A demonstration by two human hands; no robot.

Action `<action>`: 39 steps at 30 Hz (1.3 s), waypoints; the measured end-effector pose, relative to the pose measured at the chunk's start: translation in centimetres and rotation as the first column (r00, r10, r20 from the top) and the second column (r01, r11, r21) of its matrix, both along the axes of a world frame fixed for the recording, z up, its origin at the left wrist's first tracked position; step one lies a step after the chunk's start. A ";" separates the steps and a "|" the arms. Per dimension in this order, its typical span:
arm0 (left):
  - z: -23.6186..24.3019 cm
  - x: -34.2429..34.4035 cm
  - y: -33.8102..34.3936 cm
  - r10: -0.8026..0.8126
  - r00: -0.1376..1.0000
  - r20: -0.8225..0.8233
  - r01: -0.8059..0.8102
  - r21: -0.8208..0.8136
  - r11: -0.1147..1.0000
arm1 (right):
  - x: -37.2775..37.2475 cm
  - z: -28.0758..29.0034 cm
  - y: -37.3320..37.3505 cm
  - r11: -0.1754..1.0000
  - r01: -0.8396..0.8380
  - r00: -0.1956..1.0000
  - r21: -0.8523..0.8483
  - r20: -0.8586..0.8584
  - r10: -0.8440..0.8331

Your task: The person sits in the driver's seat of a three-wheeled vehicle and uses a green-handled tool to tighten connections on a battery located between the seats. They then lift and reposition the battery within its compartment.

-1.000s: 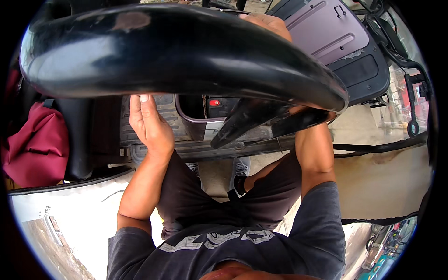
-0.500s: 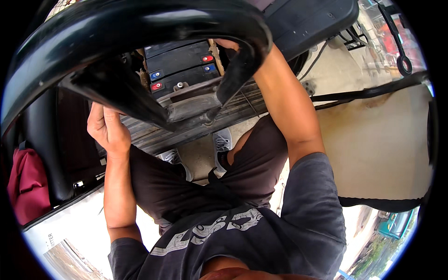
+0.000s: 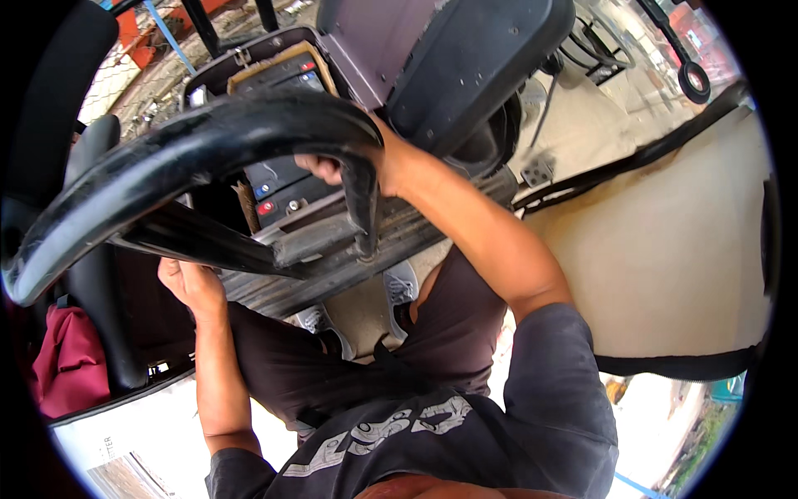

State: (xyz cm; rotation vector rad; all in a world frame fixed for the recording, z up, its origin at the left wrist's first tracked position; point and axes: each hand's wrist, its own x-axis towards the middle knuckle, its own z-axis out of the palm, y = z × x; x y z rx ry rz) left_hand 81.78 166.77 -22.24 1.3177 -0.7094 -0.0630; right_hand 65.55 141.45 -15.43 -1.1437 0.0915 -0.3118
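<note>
head: one view, looking down
wheel (image 3: 208,150): black, close to camera, above the lap
right hand (image 3: 349,166): fingers wrapped on wheel rim, top right
left hand (image 3: 189,283): fingers curled at the spoke's (image 3: 208,245) underside, grip unclear
batteries (image 3: 287,179): exposed behind, seat (image 3: 465,58) tipped up

- One head-worn fisheye view looks steeply down the person's own chest and legs.
- It sits very close above the black steering wheel (image 3: 208,158), facing forward past it.
</note>
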 end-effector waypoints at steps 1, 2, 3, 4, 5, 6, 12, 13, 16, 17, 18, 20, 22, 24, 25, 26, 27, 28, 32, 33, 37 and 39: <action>0.3 0.0 -0.1 0.003 1.000 0.007 -0.003 0.016 1.000 | 0.3 -0.7 -0.1 0.997 -0.070 0.997 0.025 0.037 0.069; -0.2 0.2 -0.3 0.027 0.999 -0.033 -0.028 -0.026 0.999 | 0.1 -0.5 0.1 0.996 -0.095 0.995 -0.002 0.038 0.095; -0.5 0.5 0.0 0.003 0.998 -0.065 -0.007 -0.062 0.998 | 0.5 -0.6 0.1 0.984 -0.162 0.987 0.074 0.001 0.162; -0.6 0.5 -0.2 0.008 0.998 -0.058 -0.012 -0.074 0.997 | 0.5 -0.5 0.0 0.983 -0.180 0.983 0.033 -0.013 0.181; -0.6 0.1 -0.4 0.015 0.998 -0.053 -0.020 -0.082 0.996 | 0.5 -0.5 0.0 0.980 -0.201 0.979 -0.003 -0.029 0.201; -0.4 0.1 -0.3 0.008 0.999 -0.035 -0.010 -0.055 0.998 | 0.6 -0.6 -0.1 0.974 -0.222 0.973 0.036 -0.050 0.224; 0.7 -0.9 -1.5 -0.013 1.000 0.018 0.014 -0.050 0.999 | 1.1 -3.3 -0.9 0.931 -0.288 0.953 0.226 -0.025 0.301; 1.0 -1.2 -1.9 -0.027 0.999 0.031 0.029 -0.073 0.997 | 0.9 -3.3 -1.0 0.930 -0.278 0.956 0.243 -0.030 0.293; 0.8 -1.2 -1.8 -0.051 0.998 0.025 0.053 -0.083 0.995 | 0.4 -3.0 -1.0 0.928 -0.292 0.953 0.230 -0.017 0.304; 0.8 -1.3 -1.8 -0.056 0.998 0.019 0.058 -0.087 0.995 | 0.3 -3.1 -1.0 0.930 -0.290 0.952 0.228 -0.034 0.305; 1.1 -1.4 -1.7 -0.057 0.998 0.029 0.060 -0.091 0.994 | 0.4 -3.2 -0.9 0.908 -0.320 0.944 0.269 0.009 0.330; 1.5 -1.7 -1.7 -0.056 0.998 0.020 0.058 -0.092 0.994 | 0.4 -3.1 -0.7 0.912 -0.328 0.943 0.246 0.021 0.333; 1.6 -1.7 -1.6 -0.068 0.998 0.013 0.069 -0.092 0.993 | 0.6 -3.0 -0.8 0.906 -0.348 0.934 0.240 0.009 0.356; 2.0 -1.6 -1.8 -0.067 0.998 -0.001 0.066 -0.071 0.995 | 0.3 -2.6 -0.6 0.933 -0.309 0.942 0.185 -0.073 0.327; 1.9 -1.4 -1.7 -0.112 0.994 0.011 0.113 -0.074 0.991 | 0.0 -2.0 -0.6 0.938 -0.319 0.938 0.137 -0.097 0.333; 1.9 -1.5 -1.6 -0.106 0.994 0.030 0.107 -0.047 0.993 | 0.1 -1.9 -0.4 0.931 -0.319 0.932 0.178 -0.122 0.343; 1.9 -1.4 -1.7 -0.101 0.994 0.049 0.102 -0.020 0.995 | 0.1 -1.3 -0.3 0.939 -0.315 0.928 0.139 -0.162 0.335; 1.5 -0.7 -1.4 -0.082 0.995 0.060 0.079 0.062 0.995 | 0.0 -1.3 -0.3 0.942 -0.303 0.934 0.145 -0.153 0.324; 1.8 -0.3 -1.6 -0.192 0.965 0.178 0.164 0.161 0.973 | 0.1 -0.6 -0.3 0.960 -0.271 0.950 0.069 -0.145 0.278; 1.4 -0.5 -1.2 -0.192 0.962 0.196 0.158 0.179 0.971 | 0.2 -0.7 -0.1 0.964 -0.262 0.951 0.055 -0.156 0.267; 1.3 -0.2 -1.3 -0.197 0.938 0.285 0.116 0.278 0.953 | 0.1 -0.5 -0.2 0.964 -0.266 0.953 -0.007 -0.156 0.261; 1.4 -0.4 -1.5 -0.174 0.946 0.275 0.080 0.324 0.943 | 0.2 -0.8 -0.2 0.965 -0.264 0.952 0.001 -0.162 0.260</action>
